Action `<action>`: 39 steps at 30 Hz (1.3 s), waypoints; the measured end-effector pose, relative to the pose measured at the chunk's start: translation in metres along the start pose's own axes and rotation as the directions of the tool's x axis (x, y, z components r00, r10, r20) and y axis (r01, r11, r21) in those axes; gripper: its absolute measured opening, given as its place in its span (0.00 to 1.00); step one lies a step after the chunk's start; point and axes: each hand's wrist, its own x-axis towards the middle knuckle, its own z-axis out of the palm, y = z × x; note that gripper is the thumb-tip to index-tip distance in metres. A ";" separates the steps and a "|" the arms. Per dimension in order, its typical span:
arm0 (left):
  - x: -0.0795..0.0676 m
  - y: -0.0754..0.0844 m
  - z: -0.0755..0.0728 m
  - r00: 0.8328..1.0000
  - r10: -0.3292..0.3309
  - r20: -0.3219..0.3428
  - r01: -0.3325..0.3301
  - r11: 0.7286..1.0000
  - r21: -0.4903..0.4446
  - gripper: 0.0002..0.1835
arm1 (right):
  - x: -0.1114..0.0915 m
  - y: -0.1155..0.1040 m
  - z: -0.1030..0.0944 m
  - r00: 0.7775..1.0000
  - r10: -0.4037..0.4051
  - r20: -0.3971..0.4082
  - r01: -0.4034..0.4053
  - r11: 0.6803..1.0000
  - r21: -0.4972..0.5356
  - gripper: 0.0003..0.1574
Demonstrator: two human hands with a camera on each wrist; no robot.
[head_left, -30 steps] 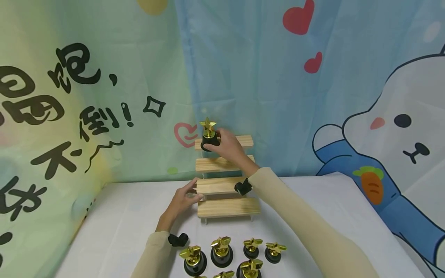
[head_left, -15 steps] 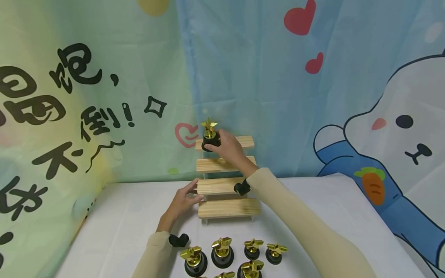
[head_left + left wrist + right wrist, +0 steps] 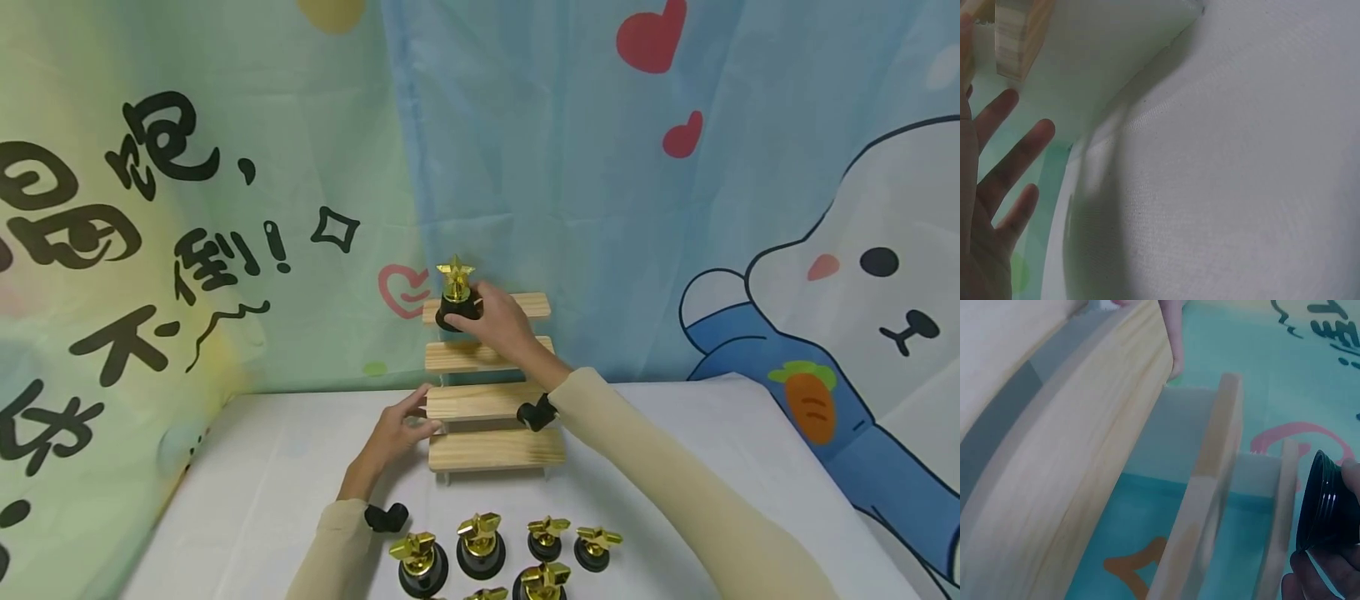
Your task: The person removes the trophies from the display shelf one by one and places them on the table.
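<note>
A small trophy (image 3: 456, 279) with a gold star and black base is in my right hand (image 3: 504, 321). The thumb and fingers grip its base at the left end of the stepped wooden display stand's (image 3: 495, 450) top board. In the right wrist view the black base (image 3: 1319, 506) appears tilted and apart from the top board (image 3: 1279, 519). My left hand (image 3: 393, 429) holds the stand's left side, thumb and a finger about a lower board's end. Its other fingers (image 3: 1019, 153) spread out in the left wrist view.
Several more trophies, such as this one (image 3: 480, 546), stand on the white tablecloth (image 3: 262, 467) in front of the stand. Some are cut off by the lower frame edge. A printed curtain (image 3: 525, 167) hangs close behind the stand.
My right hand and the trophy have shifted slightly right and down at the top board, and the right forearm has moved right. The left hand keeps its place on the stand.
</note>
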 end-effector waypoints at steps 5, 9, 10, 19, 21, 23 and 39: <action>0.000 0.001 0.000 0.999 -0.040 0.005 0.040 0.999 0.004 0.37 | -0.008 -0.003 -0.005 0.999 -0.027 0.021 0.027 1.000 0.011 0.41; -0.001 0.000 0.000 1.000 -0.007 -0.002 0.007 1.000 -0.002 0.37 | -0.015 -0.005 -0.009 0.999 -0.042 0.030 0.042 0.999 -0.005 0.39; -0.001 0.000 0.000 1.000 0.002 -0.002 -0.002 1.000 -0.002 0.37 | -0.018 -0.006 -0.010 0.998 -0.046 0.034 0.046 0.999 -0.009 0.39; -0.001 0.000 0.000 1.000 0.029 -0.002 -0.029 1.000 -0.001 0.38 | -0.059 -0.016 -0.018 0.991 -0.100 0.093 0.100 0.995 0.000 0.38; 0.000 0.000 -0.001 0.999 0.040 -0.002 -0.040 0.999 0.004 0.38 | -0.073 -0.021 -0.021 0.988 -0.105 0.115 0.103 0.994 0.021 0.38; 0.000 -0.001 -0.001 0.999 0.042 -0.002 -0.042 0.999 0.003 0.38 | -0.087 -0.025 -0.023 0.984 -0.114 0.138 0.109 0.993 0.042 0.39; 0.002 -0.001 -0.001 0.999 0.051 -0.011 -0.051 0.999 -0.007 0.36 | -0.148 -0.037 -0.038 0.969 -0.178 0.172 0.169 0.984 0.063 0.34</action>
